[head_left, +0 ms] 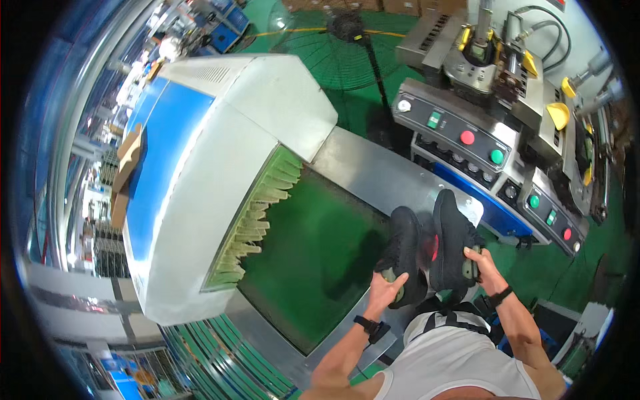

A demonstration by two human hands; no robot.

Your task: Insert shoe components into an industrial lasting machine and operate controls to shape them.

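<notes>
Two black shoes are held up side by side over the near right end of a metal bench, toes pointing away from me. My left hand (385,292) grips the left black shoe (404,235) near its heel, thumb on top. The right black shoe (448,233) is in my right hand (487,268), closed around its heel end. A grey-green piece shows at the heel end of each shoe; what it is I cannot make out. Both wrists wear black bands. Left of the shoes lies a green conveyor belt (313,260), which runs under a strip curtain (257,217).
A large white and blue machine housing (193,167) stands over the belt on the left. At the right is a press machine with a button panel (453,130) and a second panel (550,212). Behind the bench (367,167) stands a floor fan (345,27).
</notes>
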